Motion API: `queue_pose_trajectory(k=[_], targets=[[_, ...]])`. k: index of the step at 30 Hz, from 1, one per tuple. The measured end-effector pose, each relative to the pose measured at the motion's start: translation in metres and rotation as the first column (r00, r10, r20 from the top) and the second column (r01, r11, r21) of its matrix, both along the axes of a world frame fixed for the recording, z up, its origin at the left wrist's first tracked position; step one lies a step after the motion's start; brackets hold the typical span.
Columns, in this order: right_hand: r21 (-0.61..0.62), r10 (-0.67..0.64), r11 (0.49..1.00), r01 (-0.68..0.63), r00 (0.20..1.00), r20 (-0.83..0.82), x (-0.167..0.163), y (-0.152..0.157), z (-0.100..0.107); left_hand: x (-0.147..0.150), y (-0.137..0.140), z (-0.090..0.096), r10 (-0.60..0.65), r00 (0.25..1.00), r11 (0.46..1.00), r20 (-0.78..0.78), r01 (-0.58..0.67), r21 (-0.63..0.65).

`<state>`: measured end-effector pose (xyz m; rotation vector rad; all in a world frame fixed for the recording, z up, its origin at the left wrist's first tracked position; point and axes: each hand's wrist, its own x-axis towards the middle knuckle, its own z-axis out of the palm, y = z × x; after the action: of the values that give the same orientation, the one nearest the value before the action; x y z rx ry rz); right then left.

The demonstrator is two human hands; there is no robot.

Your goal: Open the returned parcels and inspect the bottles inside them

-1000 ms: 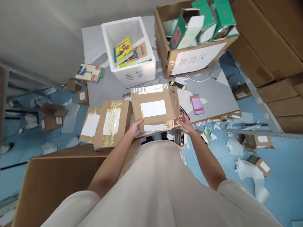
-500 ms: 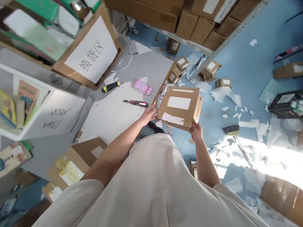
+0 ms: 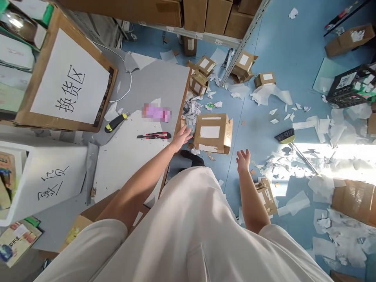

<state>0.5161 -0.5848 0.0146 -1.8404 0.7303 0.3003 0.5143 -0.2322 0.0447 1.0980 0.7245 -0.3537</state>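
Note:
A cardboard box [image 3: 213, 133] with white labels is below and between my hands, clear of both; whether it is falling or rests on the floor I cannot tell. My left hand [image 3: 181, 139], open with fingers spread, is by the table edge, left of the box. To the right of the box, my right hand [image 3: 243, 159] is open over the blue floor, holding nothing. On the table [image 3: 117, 164] near my left hand lie a red and black box cutter [image 3: 154, 135], a yellow and black utility knife [image 3: 116, 122] and a blurred pink item [image 3: 156, 112].
A large carton [image 3: 67, 78] and a white bin [image 3: 55, 172] stand on the table's left. Shelving [image 3: 202, 34] with boxes rises ahead. Small opened boxes [image 3: 264, 78], paper scraps and a broom [image 3: 285, 137] lie on the floor. Another carton [image 3: 354, 200] is at right.
Both hands have let go of the cardboard box, and it now appears smaller and lower, away from them. My fingers have spread apart. The view has turned slightly.

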Motion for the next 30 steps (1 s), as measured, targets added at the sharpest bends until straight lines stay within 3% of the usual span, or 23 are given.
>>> queue_pose_trajectory(k=[4,7,9,11,14,16,18,20,22,23,25,27,28,30], targets=[[0.006,0.026,1.000,-0.026,1.000,0.000,0.006,0.017,-0.001,-0.024,0.020,0.004,-0.040,0.997,0.991,0.066,0.031,0.134],[0.003,0.180,0.984,-0.180,0.982,0.053,0.027,0.057,-0.002,-0.059,0.045,0.006,0.040,0.997,0.971,0.070,-0.055,0.233],[-0.019,0.352,0.936,-0.353,0.928,0.119,0.046,0.093,-0.003,-0.088,0.064,0.011,0.162,0.985,0.946,0.055,-0.171,0.276],[-0.052,0.540,0.840,-0.541,0.822,0.182,0.065,0.134,-0.003,-0.121,0.080,0.022,0.326,0.945,0.898,0.041,-0.323,0.300],[-0.066,0.765,0.624,-0.779,0.591,0.256,0.085,0.204,-0.002,-0.179,0.093,0.049,0.579,0.809,0.739,0.099,-0.573,0.354],[-0.063,0.863,0.445,-0.893,0.408,0.298,0.086,0.261,0.001,-0.225,0.088,0.071,0.714,0.671,0.561,0.200,-0.718,0.412],[-0.061,0.928,0.217,-0.974,0.186,0.323,0.068,0.325,0.007,-0.275,0.067,0.089,0.837,0.459,0.289,0.298,-0.833,0.472],[-0.027,0.945,-0.074,-0.997,-0.079,0.318,0.029,0.387,0.021,-0.320,0.030,0.098,0.923,0.137,-0.078,0.359,-0.847,0.525],[0.033,0.879,-0.391,-0.920,-0.362,0.311,-0.026,0.441,0.040,-0.356,-0.016,0.097,0.926,-0.151,-0.334,0.347,-0.759,0.559],[0.031,0.827,-0.498,-0.867,-0.464,0.319,-0.056,0.463,0.051,-0.369,-0.037,0.093,0.905,-0.277,-0.418,0.322,-0.715,0.560],[-0.014,0.667,-0.694,-0.720,-0.650,0.365,-0.117,0.499,0.071,-0.387,-0.071,0.082,0.833,-0.503,-0.535,0.231,-0.625,0.569],[-0.024,0.553,-0.796,-0.605,-0.743,0.377,-0.172,0.524,0.087,-0.396,-0.088,0.074,0.774,-0.628,-0.565,0.082,-0.625,0.539],[-0.008,0.520,-0.827,-0.562,-0.769,0.372,-0.196,0.533,0.092,-0.399,-0.090,0.072,0.768,-0.640,-0.559,0.010,-0.664,0.497],[0.046,0.504,-0.851,-0.523,-0.789,0.351,-0.235,0.544,0.098,-0.404,-0.088,0.070,0.806,-0.587,-0.527,-0.073,-0.769,0.362]])
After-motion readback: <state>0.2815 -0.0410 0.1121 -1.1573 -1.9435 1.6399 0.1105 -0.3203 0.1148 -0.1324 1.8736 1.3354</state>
